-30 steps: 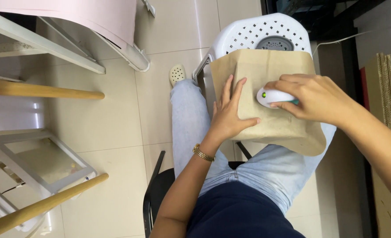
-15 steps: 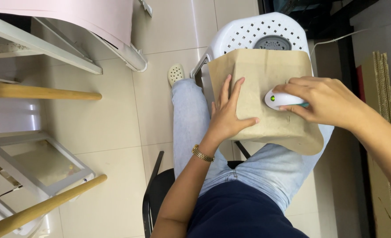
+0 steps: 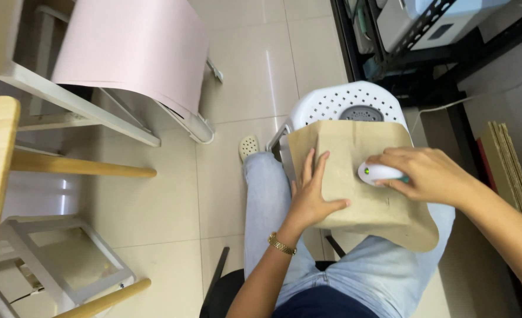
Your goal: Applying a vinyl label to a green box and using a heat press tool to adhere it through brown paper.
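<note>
Seen from above: a brown paper bag (image 3: 355,176) lay flat across the lap, its far edge resting against a white perforated stool (image 3: 343,103). Left hand (image 3: 311,197) pressed palm-down on the near-left part of the bag, fingers (image 3: 320,165) spread and unclenched, gripping nothing, merely pinning the paper; a gold wrist bracelet (image 3: 281,243) just behind it. Right hand (image 3: 423,174) curled round a small white handheld device (image 3: 378,172) with a green light at its tip, fingers wrapped over the top, thumb beneath, the device's tip touching the bag's surface right of the bag's middle. Both hands close together on the bag, not touching each other. Left of the bag, a pale shoe (image 3: 249,145) on the tiled floor (image 3: 155,206). Farther left of the bag, a pink panel (image 3: 131,50) on a white frame and wooden rails (image 3: 78,166). Right of the bag, flat cardboard sheets (image 3: 511,171) standing on edge.
</note>
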